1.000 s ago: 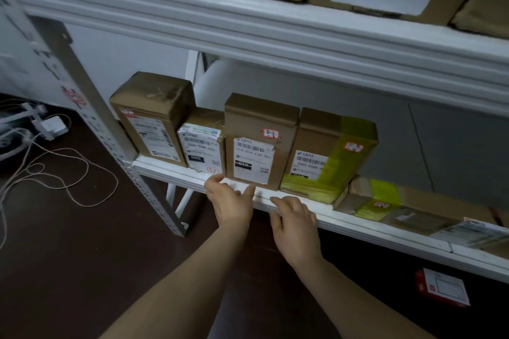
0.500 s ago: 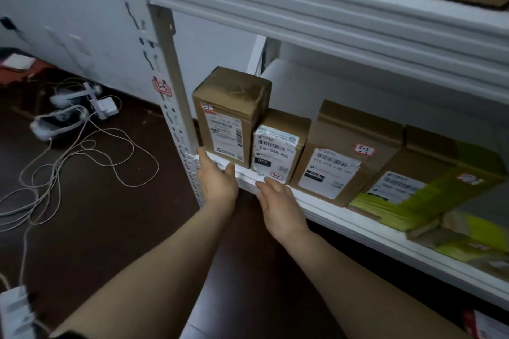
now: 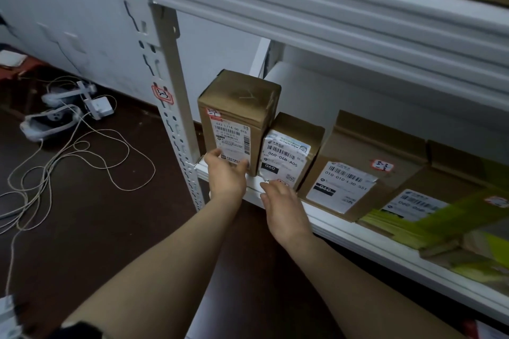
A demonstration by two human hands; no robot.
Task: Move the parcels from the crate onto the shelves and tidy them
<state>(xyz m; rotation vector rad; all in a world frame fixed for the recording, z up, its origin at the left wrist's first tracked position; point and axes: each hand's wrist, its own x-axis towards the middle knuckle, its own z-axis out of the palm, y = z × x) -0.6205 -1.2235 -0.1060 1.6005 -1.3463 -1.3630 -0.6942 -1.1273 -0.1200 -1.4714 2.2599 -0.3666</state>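
Dim, flat indoor light; the dark brown floor left of the left hand looks murky. The yellow-green taped parcels right of the right hand are blurred; edges bow.

The left forearm is stretched in from 7 o'clock, the right forearm from 5 o'clock. The left hand is held with straight fingers pointing to 12 o'clock. The right hand is set just beside it at 4 o'clock, palm down, fingers extended.

Pale cables loop across the dark floor beside white devices near the wall.
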